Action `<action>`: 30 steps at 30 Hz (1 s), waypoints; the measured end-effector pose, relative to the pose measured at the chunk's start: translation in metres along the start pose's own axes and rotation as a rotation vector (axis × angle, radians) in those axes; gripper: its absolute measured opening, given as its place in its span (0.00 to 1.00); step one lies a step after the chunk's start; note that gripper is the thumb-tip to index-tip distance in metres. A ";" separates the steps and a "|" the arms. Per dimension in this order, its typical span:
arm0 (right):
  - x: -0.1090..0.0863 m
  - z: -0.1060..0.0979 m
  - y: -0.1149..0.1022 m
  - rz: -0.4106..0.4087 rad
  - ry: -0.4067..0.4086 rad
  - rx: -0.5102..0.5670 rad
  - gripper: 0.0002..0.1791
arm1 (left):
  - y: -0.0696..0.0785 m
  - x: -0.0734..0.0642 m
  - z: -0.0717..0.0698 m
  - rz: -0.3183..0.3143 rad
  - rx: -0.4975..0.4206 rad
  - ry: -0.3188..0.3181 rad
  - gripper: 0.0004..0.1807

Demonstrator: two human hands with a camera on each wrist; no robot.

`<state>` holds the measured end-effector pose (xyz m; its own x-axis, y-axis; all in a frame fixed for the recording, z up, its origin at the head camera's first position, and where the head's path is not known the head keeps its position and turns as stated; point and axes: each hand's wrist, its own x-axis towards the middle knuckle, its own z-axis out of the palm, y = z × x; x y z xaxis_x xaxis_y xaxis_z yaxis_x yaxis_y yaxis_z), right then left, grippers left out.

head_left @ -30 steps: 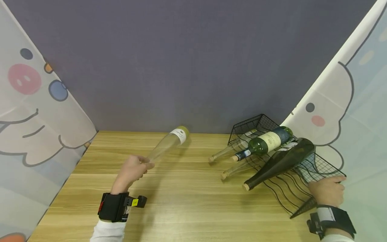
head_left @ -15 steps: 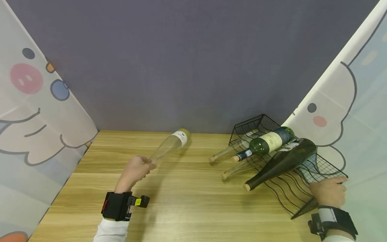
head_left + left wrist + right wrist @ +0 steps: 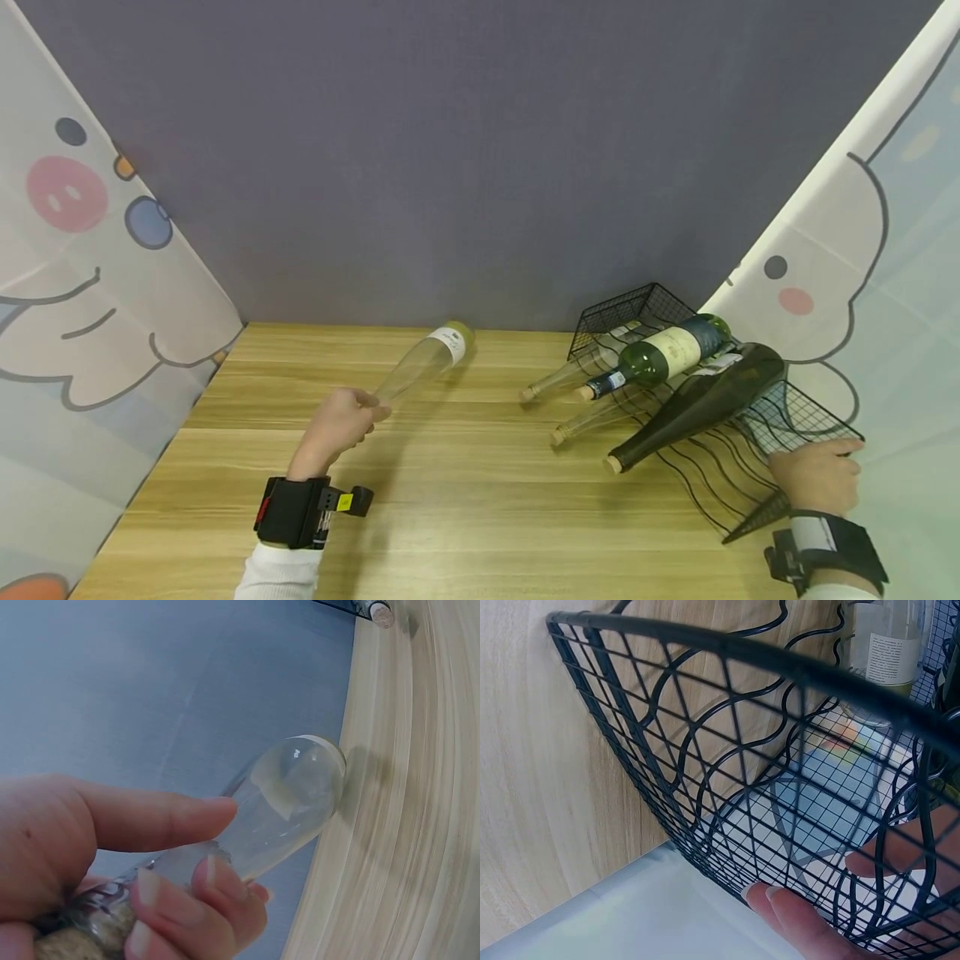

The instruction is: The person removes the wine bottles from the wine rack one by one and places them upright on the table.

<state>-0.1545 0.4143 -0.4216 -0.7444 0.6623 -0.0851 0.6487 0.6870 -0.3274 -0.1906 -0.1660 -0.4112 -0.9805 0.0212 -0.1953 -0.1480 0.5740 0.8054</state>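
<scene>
My left hand (image 3: 341, 425) holds a clear glass bottle (image 3: 420, 362) by its corked neck, its base pointing away toward the back wall. In the left wrist view, thumb and fingers wrap the neck of this bottle (image 3: 277, 802); whether the base touches the table cannot be told. At the right, my right hand (image 3: 817, 475) grips the near side of a black wire wine rack (image 3: 795, 412). The right wrist view has fingers (image 3: 799, 919) on both sides of the rack's mesh (image 3: 727, 735). A green wine bottle (image 3: 675, 348) and a dark bottle (image 3: 697, 408) lie on the rack.
Two clear corked bottles, a farther one (image 3: 555, 381) and a nearer one (image 3: 581, 427), lie lower in the rack, necks toward the left. The wooden table (image 3: 480, 517) meets a grey back wall (image 3: 450, 167). Cartoon-printed curtains (image 3: 75, 333) flank both sides.
The base end of the held bottle has dipped slightly, and my left hand has shifted a touch to the right. My right hand keeps its grip on the rack, which stays put.
</scene>
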 end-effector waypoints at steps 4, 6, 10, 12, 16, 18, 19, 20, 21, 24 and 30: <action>0.000 0.000 0.001 0.007 -0.010 -0.001 0.53 | 0.000 0.001 0.000 -0.002 0.006 -0.001 0.22; 0.000 0.001 0.001 0.006 -0.014 -0.004 0.52 | -0.001 0.001 0.001 -0.004 0.008 -0.003 0.21; 0.000 0.001 0.001 0.005 -0.016 -0.007 0.53 | -0.001 0.001 0.001 -0.004 0.008 -0.015 0.21; -0.001 0.002 0.002 0.007 -0.015 -0.003 0.53 | -0.001 0.000 0.001 -0.004 0.002 -0.025 0.22; -0.001 0.002 0.001 0.016 -0.013 0.002 0.52 | 0.000 -0.002 0.000 -0.011 -0.018 -0.051 0.25; -0.001 0.002 0.001 0.016 -0.015 -0.003 0.52 | -0.001 -0.002 -0.001 -0.014 -0.032 -0.067 0.26; -0.001 0.002 0.001 0.015 -0.017 -0.005 0.52 | -0.001 -0.003 -0.002 -0.017 -0.039 -0.075 0.26; -0.001 0.002 0.000 0.013 -0.019 -0.007 0.52 | -0.001 -0.003 -0.003 -0.018 -0.050 -0.088 0.26; -0.001 0.002 0.000 0.008 -0.021 -0.008 0.52 | -0.002 -0.003 -0.004 -0.018 -0.061 -0.101 0.27; -0.001 0.002 -0.001 0.002 -0.031 -0.011 0.52 | -0.002 -0.003 -0.007 -0.017 -0.085 -0.146 0.28; 0.000 0.001 0.000 0.013 -0.025 -0.003 0.52 | 0.001 -0.002 -0.013 0.019 -0.065 -0.132 0.30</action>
<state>-0.1547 0.4136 -0.4223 -0.7398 0.6633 -0.1127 0.6585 0.6795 -0.3236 -0.1908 -0.1758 -0.4025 -0.9583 0.1412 -0.2483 -0.1420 0.5188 0.8430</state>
